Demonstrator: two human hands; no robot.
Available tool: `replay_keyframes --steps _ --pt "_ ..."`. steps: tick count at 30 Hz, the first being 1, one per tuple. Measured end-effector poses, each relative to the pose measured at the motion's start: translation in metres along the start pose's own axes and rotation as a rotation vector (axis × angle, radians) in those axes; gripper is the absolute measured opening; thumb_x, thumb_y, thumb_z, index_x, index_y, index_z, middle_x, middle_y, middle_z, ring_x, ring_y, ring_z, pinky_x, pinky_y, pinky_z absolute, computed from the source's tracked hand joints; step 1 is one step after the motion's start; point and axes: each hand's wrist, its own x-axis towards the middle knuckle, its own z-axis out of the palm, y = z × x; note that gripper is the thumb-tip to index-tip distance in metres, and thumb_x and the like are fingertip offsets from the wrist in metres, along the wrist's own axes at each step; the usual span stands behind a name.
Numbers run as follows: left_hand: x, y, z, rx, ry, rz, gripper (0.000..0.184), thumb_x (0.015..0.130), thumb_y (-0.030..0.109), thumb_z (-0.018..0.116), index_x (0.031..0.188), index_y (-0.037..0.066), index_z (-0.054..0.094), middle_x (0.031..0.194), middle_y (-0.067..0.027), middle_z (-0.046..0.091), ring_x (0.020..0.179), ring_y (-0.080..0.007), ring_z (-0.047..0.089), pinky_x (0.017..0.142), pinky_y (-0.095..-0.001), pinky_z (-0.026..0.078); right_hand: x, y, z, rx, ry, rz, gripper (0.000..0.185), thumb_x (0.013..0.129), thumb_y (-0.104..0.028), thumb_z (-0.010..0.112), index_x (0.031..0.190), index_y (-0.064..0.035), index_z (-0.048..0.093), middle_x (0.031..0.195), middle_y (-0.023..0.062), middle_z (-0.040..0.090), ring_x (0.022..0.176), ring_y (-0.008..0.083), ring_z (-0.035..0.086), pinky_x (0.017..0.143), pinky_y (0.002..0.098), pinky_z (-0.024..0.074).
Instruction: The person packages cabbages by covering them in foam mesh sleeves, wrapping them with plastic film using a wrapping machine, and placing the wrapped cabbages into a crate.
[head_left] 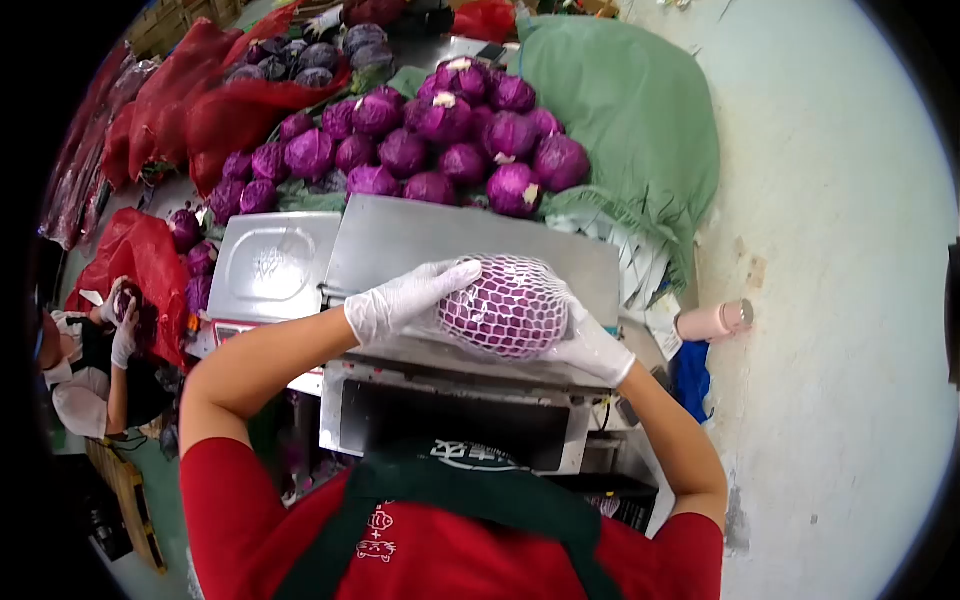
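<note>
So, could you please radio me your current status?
Left hand and right hand holding netted purple cabbage. Metal surface beneath. More purple cabbages piled beyond it.

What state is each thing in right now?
Held cabbage: sleeved in white netting
Left hand: gloved, gripping cabbage
Right hand: gloved, gripping cabbage
Piled cabbages: loose, not netted
Upper red sack: open, dark cabbages showing
Green sack: rumpled
Pink bottle: cannot tell if closed

White net patterns the purple cabbage (503, 307).
</note>
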Motion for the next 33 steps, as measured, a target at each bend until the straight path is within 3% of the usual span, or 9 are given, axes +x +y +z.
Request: replay_keyframes --steps 7,11,15,18,21,23,27,29,33 --pt "-0.078 -0.065 0.069 -0.227 -0.139 -0.651 0.097 0.08 0.084 0.023 0.148 0.014 0.028 0.145 -0.0149 0.039 0.13 -0.0328 0.039 0.103 -0.0486 0.034 -0.109 -0.015 0.078 0.856 -0.2 0.733 0.106 0.073 -0.001 0.069 0.149 -0.0228 -0.001 0.125 0.012 0.053 0.099 0.0227 0.063 0.08 0.0333 0.0553" --pt "-0.078 -0.117 0.077 -0.3 -0.11 -0.65 0.094 0.079 0.085 0.021 0.14 0.016 0.043 0.137 -0.0082 0.05 0.116 -0.0241 0.05 0.083 -0.0398 0.043 -0.13 0.031 0.107 1.018 -0.273 0.834 0.072 0.078 -0.001 0.065 0.141 -0.0128 0.033 0.119 0.0108 0.058 0.098 0.0196 0.063 0.082 0.0301 0.0529" --pt "-0.084 -0.139 0.081 -0.435 0.004 -0.438 0.079 0.09 0.07 0.033 0.135 0.006 0.045 0.127 -0.0093 0.054 0.107 -0.0175 0.054 0.083 -0.0263 0.043 -0.137 0.028 0.111 1.008 -0.207 0.889 0.043 0.086 -0.007 0.058 0.128 -0.0027 0.047 0.121 0.0136 0.054 0.108 0.0191 0.058 0.088 0.0288 0.0496" --pt "-0.136 -0.137 0.085 0.111 0.187 -0.113 0.055 0.091 0.027 0.063 0.131 -0.005 0.045 0.123 -0.0129 0.058 0.11 -0.0174 0.058 0.094 -0.0279 0.046 -0.172 0.041 0.109 1.392 -0.029 0.781 0.041 0.09 -0.012 0.057 0.128 -0.0004 0.046 0.12 0.0159 0.057 0.109 0.023 0.059 0.091 0.0309 0.0496" --pt "-0.181 -0.161 0.091 0.554 0.555 -0.043 0.021 0.093 0.017 0.06 0.101 -0.001 0.063 0.077 -0.004 0.065 0.072 -0.0122 0.06 0.065 -0.0273 0.048 -0.19 0.028 0.121 1.132 0.323 0.81 0.037 0.094 -0.018 0.055 0.125 0.0013 0.048 0.113 0.0147 0.061 0.104 0.0214 0.062 0.091 0.0313 0.0494" --pt "-0.172 -0.171 0.099 0.227 0.693 0.116 0.023 0.098 0.02 0.05 0.085 0.004 0.061 0.067 0.0 0.056 0.062 -0.0064 0.049 0.057 -0.0223 0.04 -0.204 0.027 0.144 0.583 0.335 0.429 0.028 0.098 -0.025 0.051 0.106 0.0017 0.056 0.095 0.0103 0.065 0.086 0.0154 0.064 0.081 0.0294 0.0519" --pt "-0.146 -0.143 0.114 -0.137 0.813 0.163 0.03 0.101 0.032 0.043 0.084 0.009 0.055 0.067 0.0033 0.052 0.059 -0.0057 0.044 0.057 -0.0211 0.038 -0.197 0.026 0.139 0.807 0.651 0.575 0.029 0.099 -0.029 0.048 0.086 -0.0046 0.055 0.063 -0.0002 0.053 0.049 0.0078 0.047 0.047 0.0231 0.0415" --pt "-0.153 -0.133 0.119 -0.854 0.767 -0.083 0.032 0.1 0.034 0.042 0.092 0.007 0.057 0.068 0.0018 0.053 0.057 -0.0078 0.046 0.055 -0.0214 0.039 -0.208 0.033 0.12 1.106 0.641 0.681 0.032 0.099 -0.033 0.047 0.079 -0.0082 0.051 0.056 -0.004 0.043 0.044 0.0052 0.037 0.041 0.0221 0.0316" --pt "-0.163 -0.169 0.136 -0.807 1.09 -0.513 0.033 0.099 0.034 0.043 0.105 0.006 0.059 0.061 0.007 0.047 0.049 -0.0059 0.041 0.048 -0.0236 0.036 -0.25 0.077 0.138 1.14 0.556 0.959 0.034 0.097 -0.036 0.049 0.08 -0.0069 0.053 0.052 -0.005 0.035 0.041 0.0059 0.028 0.04 0.0226 0.0225"
